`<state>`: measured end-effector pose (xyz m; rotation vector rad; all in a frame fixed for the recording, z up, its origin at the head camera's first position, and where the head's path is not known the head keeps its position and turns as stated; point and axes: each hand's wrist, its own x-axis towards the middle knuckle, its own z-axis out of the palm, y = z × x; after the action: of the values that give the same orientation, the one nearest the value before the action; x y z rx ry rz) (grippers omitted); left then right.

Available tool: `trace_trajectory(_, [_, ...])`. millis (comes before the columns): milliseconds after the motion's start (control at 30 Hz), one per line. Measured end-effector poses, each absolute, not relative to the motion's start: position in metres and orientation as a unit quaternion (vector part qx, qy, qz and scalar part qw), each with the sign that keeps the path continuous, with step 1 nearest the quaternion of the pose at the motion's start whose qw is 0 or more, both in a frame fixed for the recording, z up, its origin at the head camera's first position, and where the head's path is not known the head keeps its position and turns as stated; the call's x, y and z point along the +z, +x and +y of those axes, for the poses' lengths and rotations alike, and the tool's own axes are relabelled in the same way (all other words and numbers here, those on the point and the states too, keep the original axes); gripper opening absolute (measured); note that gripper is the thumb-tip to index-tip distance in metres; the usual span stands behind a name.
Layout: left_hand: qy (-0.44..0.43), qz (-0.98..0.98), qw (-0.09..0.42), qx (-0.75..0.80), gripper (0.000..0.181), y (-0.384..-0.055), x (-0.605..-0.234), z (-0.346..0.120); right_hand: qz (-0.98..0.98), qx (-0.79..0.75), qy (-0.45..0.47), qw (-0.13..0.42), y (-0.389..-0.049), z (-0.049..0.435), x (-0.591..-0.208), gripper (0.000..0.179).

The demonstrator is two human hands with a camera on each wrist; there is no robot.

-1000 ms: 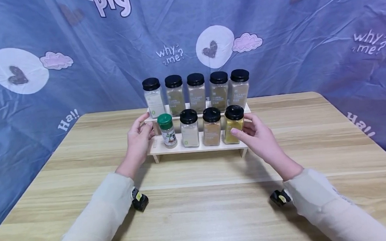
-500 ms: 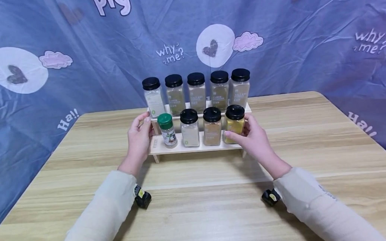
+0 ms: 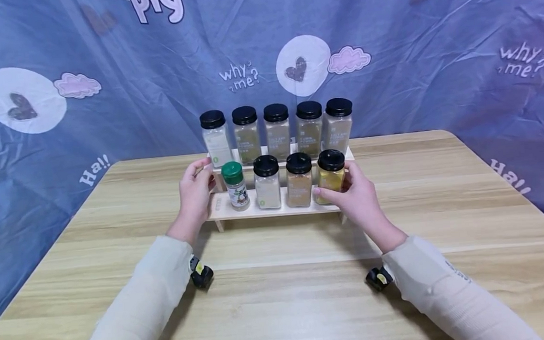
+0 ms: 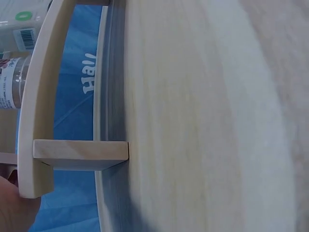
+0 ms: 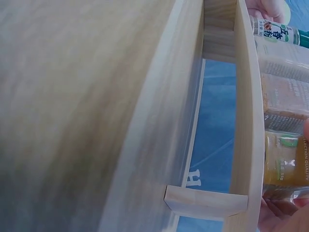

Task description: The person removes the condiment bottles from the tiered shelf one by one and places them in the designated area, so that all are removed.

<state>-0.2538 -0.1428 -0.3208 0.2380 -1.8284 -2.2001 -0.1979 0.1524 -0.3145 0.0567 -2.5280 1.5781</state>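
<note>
A two-tier light wooden spice rack [image 3: 218, 205] stands on the table, carrying two rows of spice jars. My left hand [image 3: 194, 192] grips its left end, with the thumb by the upper shelf; the lower shelf's end [image 4: 35, 169] meets that hand in the left wrist view. My right hand [image 3: 360, 198] holds the yellow spice jar [image 3: 330, 180] at the right of the front row, thumb across its front and other fingers partly hidden beside and behind it. This jar [image 5: 282, 157] stands upright on the lower shelf.
Left of the yellow jar stand an orange-brown jar [image 3: 299, 186], a pale jar [image 3: 267, 190] and a small green-capped shaker [image 3: 237, 191]. Several black-lidded jars, including a white one [image 3: 218, 142], fill the upper shelf. A blue printed curtain [image 3: 154, 110] hangs behind the wooden table [image 3: 281, 296].
My right hand has shifted left, bringing its thumb farther across the yellow jar's front. The left forearm has moved slightly right; rack and jars stay in place.
</note>
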Motion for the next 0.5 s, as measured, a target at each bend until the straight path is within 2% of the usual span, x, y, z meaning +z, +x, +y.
trace_trajectory(200, [0.077,-0.636,0.128,-0.757,0.032,-0.2575,-0.3208,-0.1448,-0.837,0.539,0.028,0.090,-0.1982,0.1518,-0.3151,0.068])
trace_trajectory(500, [0.053,-0.647,0.119,-0.751,0.038,-0.2621,-0.3244,-0.1471,-0.828,0.543,0.034,0.134,-0.1966,0.1589,-0.3082,0.064])
